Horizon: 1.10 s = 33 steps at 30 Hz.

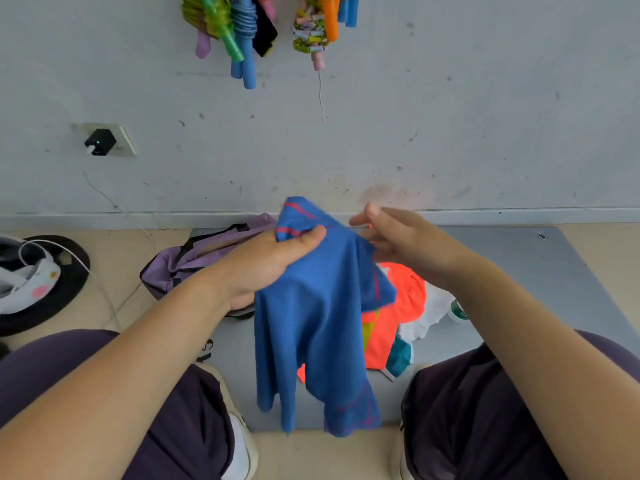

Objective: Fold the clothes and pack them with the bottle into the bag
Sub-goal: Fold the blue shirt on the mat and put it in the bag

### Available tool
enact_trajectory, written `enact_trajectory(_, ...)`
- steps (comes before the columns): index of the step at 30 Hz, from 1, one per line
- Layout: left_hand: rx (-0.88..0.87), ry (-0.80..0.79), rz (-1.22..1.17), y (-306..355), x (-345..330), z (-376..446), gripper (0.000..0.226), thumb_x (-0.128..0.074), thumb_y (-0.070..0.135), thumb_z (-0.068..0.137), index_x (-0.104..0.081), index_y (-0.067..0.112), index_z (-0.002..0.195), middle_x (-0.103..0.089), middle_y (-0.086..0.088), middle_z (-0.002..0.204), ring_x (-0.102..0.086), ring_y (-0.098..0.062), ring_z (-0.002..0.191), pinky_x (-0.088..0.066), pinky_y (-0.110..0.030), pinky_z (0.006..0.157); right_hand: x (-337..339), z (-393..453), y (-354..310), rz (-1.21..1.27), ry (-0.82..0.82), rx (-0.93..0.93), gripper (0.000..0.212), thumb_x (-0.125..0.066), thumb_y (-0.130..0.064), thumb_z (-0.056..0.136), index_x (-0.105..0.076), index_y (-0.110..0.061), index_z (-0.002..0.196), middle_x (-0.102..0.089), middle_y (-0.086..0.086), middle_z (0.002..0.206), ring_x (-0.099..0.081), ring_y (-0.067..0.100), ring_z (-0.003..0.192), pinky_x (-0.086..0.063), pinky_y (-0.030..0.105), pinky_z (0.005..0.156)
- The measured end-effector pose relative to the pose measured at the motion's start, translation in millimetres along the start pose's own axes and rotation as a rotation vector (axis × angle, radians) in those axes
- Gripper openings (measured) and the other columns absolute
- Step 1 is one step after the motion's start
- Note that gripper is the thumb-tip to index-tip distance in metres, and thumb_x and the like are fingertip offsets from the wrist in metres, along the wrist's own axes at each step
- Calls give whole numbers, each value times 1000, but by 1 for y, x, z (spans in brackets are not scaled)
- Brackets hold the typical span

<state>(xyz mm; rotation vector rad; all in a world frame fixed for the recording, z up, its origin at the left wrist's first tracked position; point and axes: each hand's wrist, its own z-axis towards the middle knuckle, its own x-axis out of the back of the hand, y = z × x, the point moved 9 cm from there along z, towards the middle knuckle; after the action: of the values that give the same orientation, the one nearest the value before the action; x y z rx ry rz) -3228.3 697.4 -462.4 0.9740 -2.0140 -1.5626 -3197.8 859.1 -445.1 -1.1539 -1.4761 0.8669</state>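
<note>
Knees framed the blue shirt (pixel 311 306) my left hand (pixel 263 265) clutched; right-hand fingers (pixel 377 233) pinched its shoulder; best spread flat before folding.

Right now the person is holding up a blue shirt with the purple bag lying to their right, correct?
Not quite. In the head view the blue shirt is held up, but the purple bag lies to their left, behind the left hand.
</note>
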Motion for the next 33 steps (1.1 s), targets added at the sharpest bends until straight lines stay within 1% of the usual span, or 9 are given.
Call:
enact_trajectory(2,-29,16,-170,6,4,-1,28,-64,45,81,-79,28,96,-76,-1,103,-72,-12,97,-57,-22,71,-15,-2,12,19,-158,-90,87,-50,-81,74,-59,-7,120,-55,29,127,-32,46,126,-44,52,102)
enact_trajectory(3,-42,27,-217,9,6,-2,25,-64,44,81,-80,29,94,-77,0,99,-73,-11,91,-56,-20,67,-21,-4,17,3,-207,-101,81,-49,-79,76,-61,-12,120,-58,24,125,-48,10,99,-45,48,99)
enact_trajectory(6,-55,133,-236,10,16,-2,25,-66,48,85,-80,28,93,-77,-1,101,-73,-13,94,-58,-24,72,-18,1,22,-58,-91,-85,33,-52,-65,87,-69,-39,98,-71,-10,105,-63,12,106,-51,41,94)
enact_trajectory(12,-92,214,-92,2,11,2,30,-60,44,91,-69,23,111,-73,-6,115,-67,-18,109,-55,-29,91,-16,5,9,299,-3,-20,44,-61,-57,85,-71,-16,99,-70,6,95,-68,16,83,-55,28,68)
enact_trajectory(16,-92,-9,15,-3,-21,0,28,-60,42,92,-75,24,107,-74,-3,112,-67,-16,111,-49,-33,99,-44,0,11,330,-156,-52,47,-63,-52,84,-70,-13,110,-71,9,107,-67,21,99,-56,37,87)
enact_trajectory(20,-71,-9,209,-3,-17,0,36,-69,58,76,-74,32,101,-76,3,105,-70,-15,103,-55,-34,90,-32,1,10,393,-75,-16,17,-56,-19,96,-67,-7,101,-70,3,89,-65,13,81,-53,22,69)
enact_trajectory(23,-104,115,270,8,3,1,56,-71,73,63,-76,24,89,-77,7,92,-73,-12,89,-59,-24,73,-21,0,3,472,-91,25,25,-54,-20,94,-65,-2,107,-71,8,100,-67,16,91,-55,28,83)
enact_trajectory(26,-175,273,254,16,29,4,59,-80,66,57,-67,27,100,-70,6,105,-68,-10,96,-59,-40,86,-23,-3,-3,511,-151,41,38,-52,-24,92,-59,3,119,-68,14,110,-65,22,99,-51,34,91)
enact_trajectory(33,31,-364,289,-27,-40,4,46,-77,25,81,-64,23,124,-68,5,126,-60,-11,121,-46,-30,104,-10,-5,-9,552,-38,86,34,-52,-19,94,-58,3,119,-65,19,107,-63,28,94,-51,39,86)
